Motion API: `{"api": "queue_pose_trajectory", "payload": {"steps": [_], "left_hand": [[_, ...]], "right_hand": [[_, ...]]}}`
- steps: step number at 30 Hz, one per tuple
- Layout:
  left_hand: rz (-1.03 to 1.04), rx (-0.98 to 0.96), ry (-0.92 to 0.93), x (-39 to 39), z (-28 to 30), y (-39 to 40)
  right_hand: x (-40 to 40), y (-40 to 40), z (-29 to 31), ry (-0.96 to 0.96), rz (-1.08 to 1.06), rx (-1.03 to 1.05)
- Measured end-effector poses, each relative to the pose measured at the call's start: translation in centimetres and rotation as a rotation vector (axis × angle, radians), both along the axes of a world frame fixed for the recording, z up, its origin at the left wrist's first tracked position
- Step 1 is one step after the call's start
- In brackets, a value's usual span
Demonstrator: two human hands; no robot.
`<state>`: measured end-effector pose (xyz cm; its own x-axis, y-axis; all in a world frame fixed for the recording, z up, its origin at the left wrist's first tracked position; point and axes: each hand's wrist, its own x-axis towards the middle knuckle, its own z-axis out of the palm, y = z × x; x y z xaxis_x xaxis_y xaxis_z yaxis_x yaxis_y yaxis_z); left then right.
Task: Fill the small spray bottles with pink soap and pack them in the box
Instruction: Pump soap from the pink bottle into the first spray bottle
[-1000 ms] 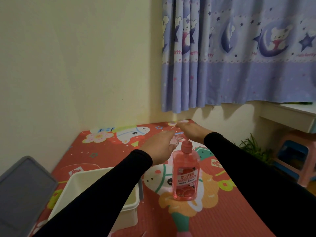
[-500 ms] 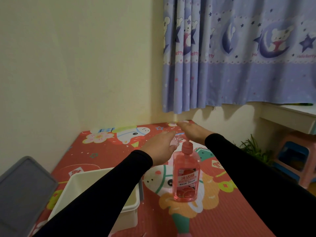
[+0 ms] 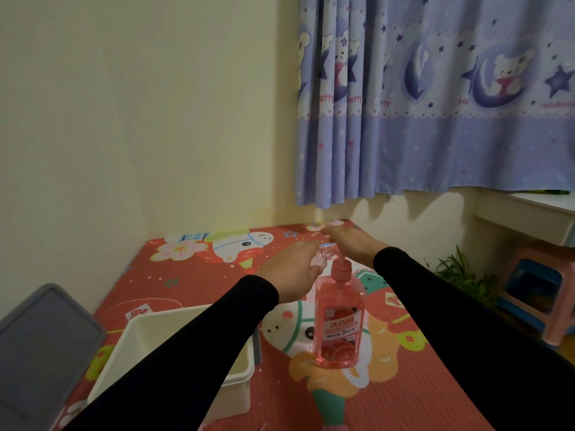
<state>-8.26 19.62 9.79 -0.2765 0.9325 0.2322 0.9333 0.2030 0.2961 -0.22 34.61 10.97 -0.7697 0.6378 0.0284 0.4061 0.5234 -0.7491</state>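
A tall bottle of pink soap [image 3: 339,318] stands upright on the red play mat, its pink pump head up. My left hand [image 3: 291,272] holds a small clear spray bottle [image 3: 320,259] just left of the pump spout. My right hand [image 3: 351,245] lies flat on top of the pump head, palm down. The white plastic box [image 3: 140,334] sits at the lower left, mostly hidden under my left sleeve; its inside cannot be made out.
A grey lid [image 3: 40,349] leans at the far left beside the box. Cream walls and a blue curtain [image 3: 435,98] close the back. A potted plant [image 3: 460,275], a pink and blue stool [image 3: 541,293] and a white desk edge [image 3: 529,213] stand at the right.
My hands and the pump have barely shifted; the right hand stays on the pump head and the left keeps the small bottle by the spout. The view has tilted slightly.
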Motion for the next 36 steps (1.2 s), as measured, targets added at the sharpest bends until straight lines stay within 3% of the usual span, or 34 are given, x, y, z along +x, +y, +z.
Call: {"api": "queue_pose_trajectory", "payload": {"steps": [6,11,17,24,29,32,36], "left_hand": [[-0.004,0.002,0.010,0.1,-0.9,0.2],[0.004,-0.033,-0.002,0.0,-1.1,0.0],[0.006,0.004,0.002,0.0,0.1,0.1],[0.018,-0.008,0.011,0.0,-1.3,0.1],[-0.005,-0.022,0.003,-0.1,-0.8,0.0],[-0.005,0.010,-0.021,-0.2,-0.2,0.2],[-0.010,0.024,-0.010,-0.4,-0.4,0.3]], "right_hand": [[0.1,-0.4,-0.8,-0.143,0.046,0.194],[0.0,-0.7,-0.8,-0.213,0.032,0.220],[0.2,-0.3,0.5,-0.038,0.013,0.057],[0.0,-0.8,-1.0,-0.200,0.000,0.182],[0.1,-1.2,-0.2,-0.175,-0.005,0.118],[-0.1,-0.4,0.2,-0.036,0.030,0.012],[-0.1,-0.2,-0.3,-0.094,0.020,0.123]]}}
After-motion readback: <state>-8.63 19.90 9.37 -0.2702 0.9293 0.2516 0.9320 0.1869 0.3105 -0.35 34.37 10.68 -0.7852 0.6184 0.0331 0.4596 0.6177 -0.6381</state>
